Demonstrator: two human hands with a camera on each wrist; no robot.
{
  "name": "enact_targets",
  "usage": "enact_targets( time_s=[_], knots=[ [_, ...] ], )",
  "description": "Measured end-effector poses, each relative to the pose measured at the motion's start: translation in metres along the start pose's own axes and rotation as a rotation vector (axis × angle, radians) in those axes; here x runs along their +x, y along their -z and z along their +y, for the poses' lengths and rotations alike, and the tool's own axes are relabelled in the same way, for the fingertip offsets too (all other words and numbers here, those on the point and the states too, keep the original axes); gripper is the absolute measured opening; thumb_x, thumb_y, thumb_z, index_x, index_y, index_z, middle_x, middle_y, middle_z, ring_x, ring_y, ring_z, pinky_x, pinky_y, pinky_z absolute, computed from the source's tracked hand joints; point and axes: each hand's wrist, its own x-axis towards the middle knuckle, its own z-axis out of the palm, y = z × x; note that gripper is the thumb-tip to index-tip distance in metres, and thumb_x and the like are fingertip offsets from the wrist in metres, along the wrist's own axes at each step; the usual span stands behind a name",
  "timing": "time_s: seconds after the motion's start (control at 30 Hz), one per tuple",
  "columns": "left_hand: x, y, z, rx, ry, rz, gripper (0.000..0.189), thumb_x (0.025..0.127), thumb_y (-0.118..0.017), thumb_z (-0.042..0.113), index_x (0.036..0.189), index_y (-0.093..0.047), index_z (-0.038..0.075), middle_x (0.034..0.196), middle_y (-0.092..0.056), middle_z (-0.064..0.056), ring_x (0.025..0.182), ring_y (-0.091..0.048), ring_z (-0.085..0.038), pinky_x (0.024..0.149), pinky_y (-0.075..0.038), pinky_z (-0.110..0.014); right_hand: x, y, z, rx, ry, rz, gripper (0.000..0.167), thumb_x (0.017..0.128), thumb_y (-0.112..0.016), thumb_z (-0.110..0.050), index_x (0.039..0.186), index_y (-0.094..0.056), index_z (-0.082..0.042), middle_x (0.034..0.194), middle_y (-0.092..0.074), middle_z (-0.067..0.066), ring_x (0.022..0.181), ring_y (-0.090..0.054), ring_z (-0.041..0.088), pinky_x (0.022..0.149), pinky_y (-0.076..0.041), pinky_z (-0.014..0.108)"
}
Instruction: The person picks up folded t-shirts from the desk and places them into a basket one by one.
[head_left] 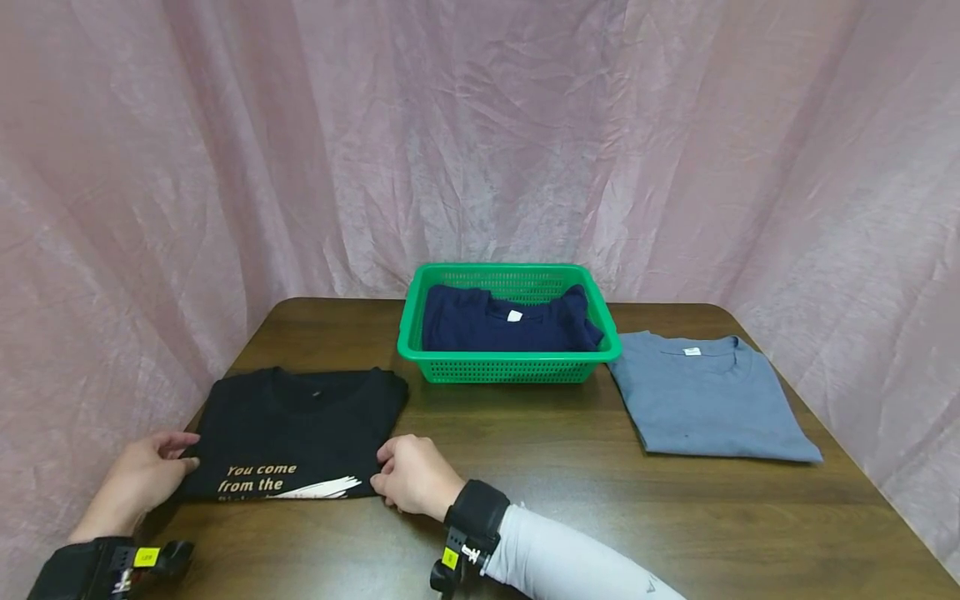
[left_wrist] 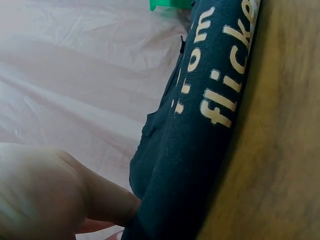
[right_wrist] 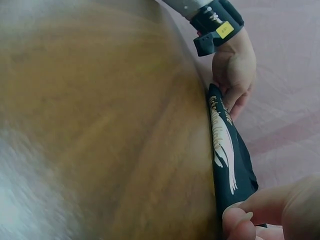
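Observation:
A folded black T-shirt [head_left: 300,425] with cream lettering and a white brush-stroke print lies at the table's left. My left hand [head_left: 147,479] pinches its left edge; up close, the left wrist view has the thumb against the dark cloth, with fingertips partly hidden. At the opposite edge, my right hand [head_left: 417,475] pinches the shirt's near right corner between thumb and fingers, as the right wrist view also reveals. A green basket [head_left: 510,357] stands at the back middle, holding a folded navy T-shirt [head_left: 502,327].
On the right of the brown wooden table [head_left: 525,467] lies a folded grey-blue T-shirt [head_left: 712,408], its far left corner close against the basket. A pink curtain [head_left: 480,142] hangs behind and around the table.

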Motion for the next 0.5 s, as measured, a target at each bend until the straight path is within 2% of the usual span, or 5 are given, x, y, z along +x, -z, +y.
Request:
enact_targets(
  time_s=[0.2, 0.5],
  knots=[
    [-0.009, 0.001, -0.006, -0.020, 0.017, -0.015, 0.055, 0.104, -0.061, 0.008, 0.150, -0.046, -0.018, 0.154, -0.039, -0.050, 0.137, -0.045, -0.065, 0.105, -0.046, -0.069, -0.007, -0.003, -0.002, -0.005, 0.019, -0.013, 0.027, 0.096, -0.080, -0.003, 0.121, -0.073, 0.005, 0.081, -0.074, 0.002, 0.052, -0.062, 0.006, 0.050, -0.050, 0.020],
    [-0.013, 0.005, -0.010, 0.028, 0.031, -0.034, 0.056, 0.102, -0.066, 0.011, 0.148, -0.049, -0.017, 0.148, -0.045, -0.050, 0.132, -0.049, -0.065, 0.099, -0.050, -0.067, -0.016, -0.003, -0.005, 0.054, -0.002, -0.040, 0.023, 0.095, -0.081, -0.005, 0.115, -0.073, 0.004, 0.074, -0.070, -0.001, 0.048, -0.060, 0.008, 0.047, -0.053, 0.023]
  ],
)
